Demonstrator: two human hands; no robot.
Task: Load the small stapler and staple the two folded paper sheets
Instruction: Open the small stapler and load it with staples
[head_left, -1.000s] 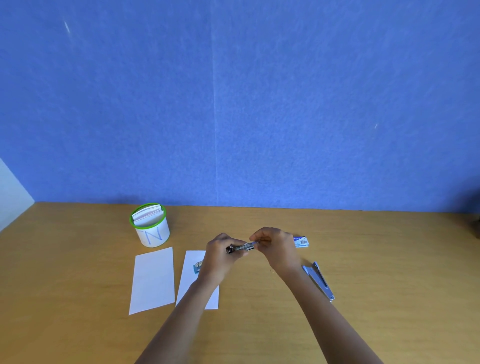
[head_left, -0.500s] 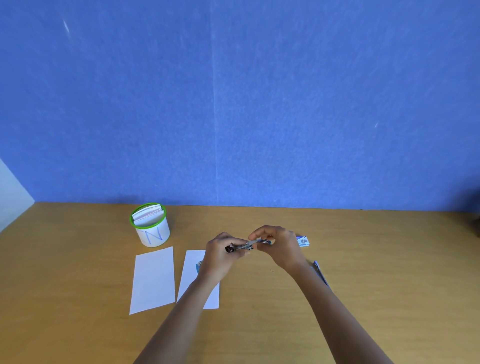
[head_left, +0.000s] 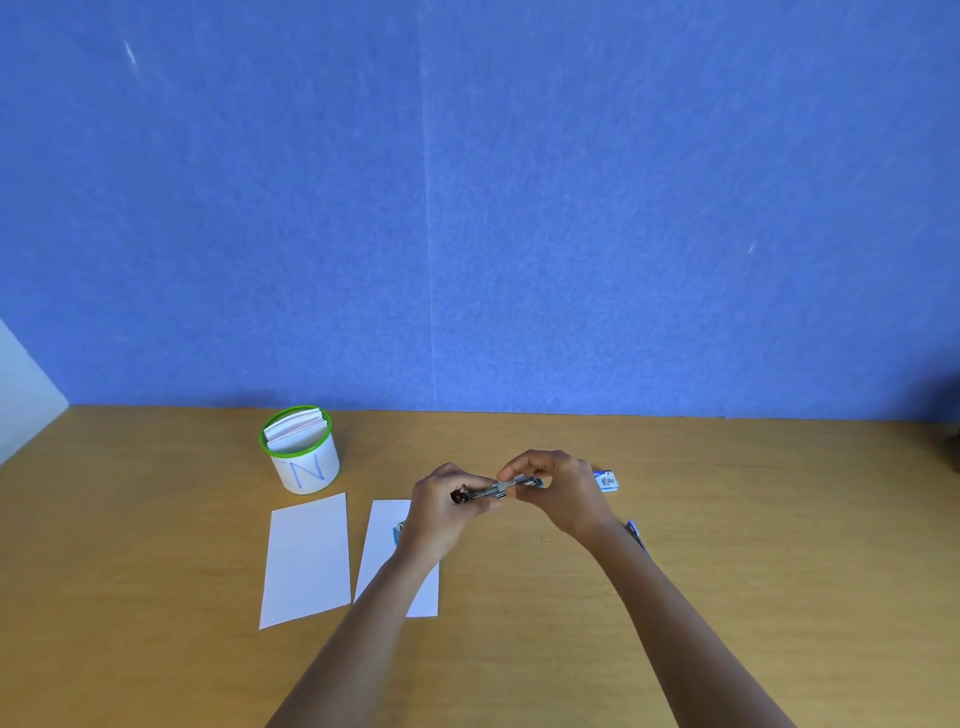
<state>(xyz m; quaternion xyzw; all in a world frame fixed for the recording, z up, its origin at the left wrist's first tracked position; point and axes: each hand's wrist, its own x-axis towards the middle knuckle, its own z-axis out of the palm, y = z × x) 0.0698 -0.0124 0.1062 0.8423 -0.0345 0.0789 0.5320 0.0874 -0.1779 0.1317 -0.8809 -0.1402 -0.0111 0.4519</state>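
Note:
A small metal stapler (head_left: 491, 490) is held level above the wooden desk, between both hands. My left hand (head_left: 441, 512) grips its dark left end. My right hand (head_left: 558, 493) pinches its right end with fingers and thumb. Two folded white paper sheets lie side by side on the desk: one sheet (head_left: 307, 558) in full view, the other sheet (head_left: 387, 535) partly under my left forearm. A small blue and white staple box (head_left: 607, 479) lies just right of my right hand.
A white round container with a green rim (head_left: 301, 451), marked N and holding cards, stands behind the sheets. A larger blue stapler (head_left: 636, 535) peeks out from behind my right forearm. A small blue item (head_left: 397, 532) lies on the right sheet. A blue partition wall (head_left: 467, 208) backs the desk.
My right forearm has shifted left and now hides most of the larger stapler. Both hands stay on the small stapler at about the same spot.

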